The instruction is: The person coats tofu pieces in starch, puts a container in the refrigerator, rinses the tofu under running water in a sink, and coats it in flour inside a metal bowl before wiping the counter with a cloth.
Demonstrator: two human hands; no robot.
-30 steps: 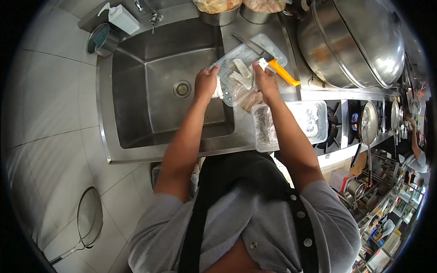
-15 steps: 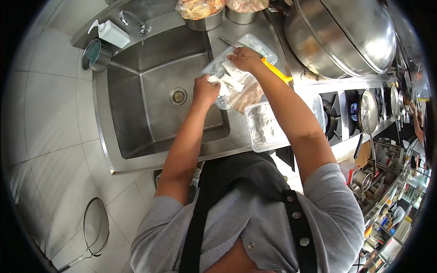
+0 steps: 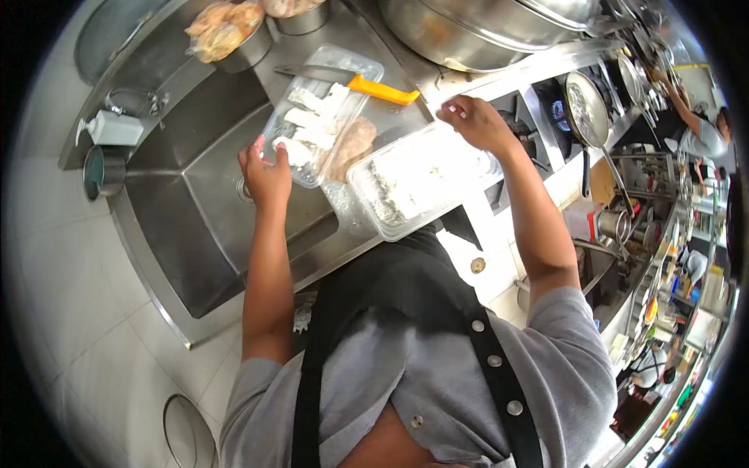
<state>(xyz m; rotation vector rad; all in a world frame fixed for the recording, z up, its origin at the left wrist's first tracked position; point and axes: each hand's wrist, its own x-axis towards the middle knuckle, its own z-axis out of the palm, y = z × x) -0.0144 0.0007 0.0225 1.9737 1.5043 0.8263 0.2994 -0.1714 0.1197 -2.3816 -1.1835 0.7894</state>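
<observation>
Head view: white pieces (image 3: 314, 138) lie in the clear tray (image 3: 343, 58), spread from its near-left corner toward its far edge, where a knife (image 3: 384, 90) rests crosswise. The left hand (image 3: 266, 175), thumb and fingers parted, is at the near-left corner; contact cannot be told. The right hand (image 3: 477, 125), well apart, hovers with bent fingers over the powder container's (image 3: 388, 232) far edge; its grip is unclear. Apparent step: arranging pieces. Any reach trayward calls for clearing the knife handle.
</observation>
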